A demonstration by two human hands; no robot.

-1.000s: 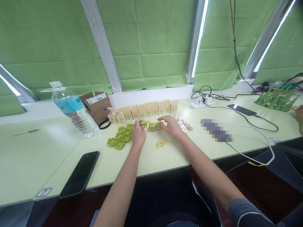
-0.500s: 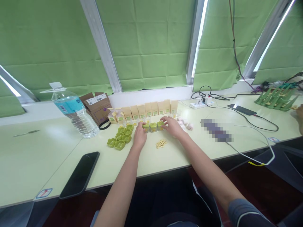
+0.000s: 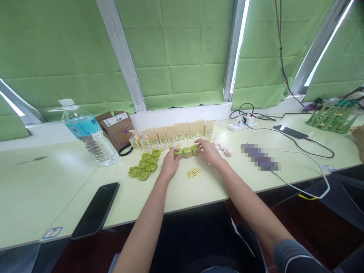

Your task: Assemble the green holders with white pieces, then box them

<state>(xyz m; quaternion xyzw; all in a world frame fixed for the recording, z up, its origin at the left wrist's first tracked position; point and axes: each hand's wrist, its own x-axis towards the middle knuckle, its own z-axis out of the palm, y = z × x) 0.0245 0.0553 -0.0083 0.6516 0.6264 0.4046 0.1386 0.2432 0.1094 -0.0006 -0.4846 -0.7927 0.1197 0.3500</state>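
Note:
Three small green-lidded jars stand side by side on the pale table. My left hand has its fingers closed on the leftmost jar. My right hand rests its fingertips on the rightmost jar. Loose green lids lie in a cluster left of my left hand. A small heap of yellow rings lies just in front of the jars. Behind them stands a row of beige cartons.
A large water bottle and a brown cardboard box stand at the left. A black phone lies near the front edge. A power strip, cables and another phone are at the right; green racks far right.
My left hand has slid its jar to the right until it stands against the middle jar. My right hand has stayed on the rightmost jar.

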